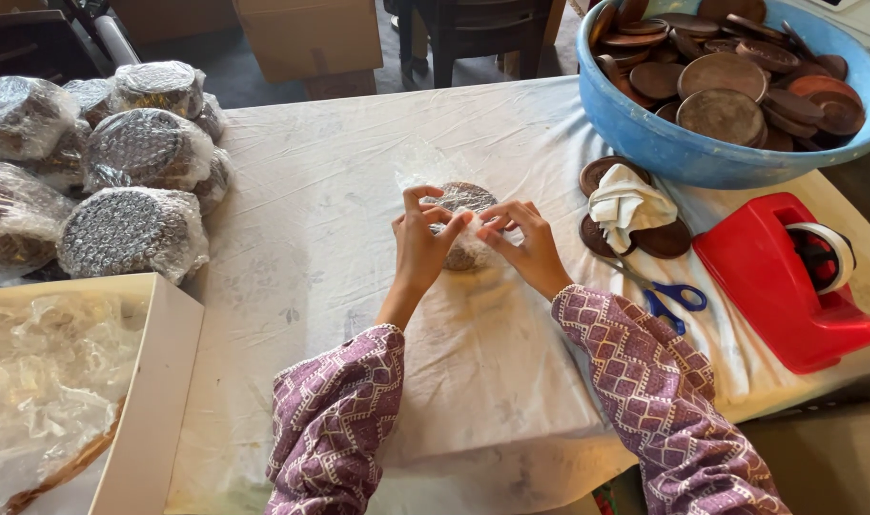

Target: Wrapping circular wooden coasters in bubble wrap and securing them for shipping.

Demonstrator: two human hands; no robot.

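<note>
While my left hand (421,240) and right hand (528,243) pinch bubble wrap closed over the brown disc (463,229), it lies flat between them on the surface (339,191), equally near both.

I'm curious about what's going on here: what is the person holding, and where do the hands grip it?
Both hands hold a round brown disc half wrapped in bubble wrap. The left hand pinches the wrap at its left edge, the right hand at its right edge.

blue basin (644,143) of brown discs, red tape dispenser (768,286), scissors (678,298), wrapped bundles (134,229)
</note>
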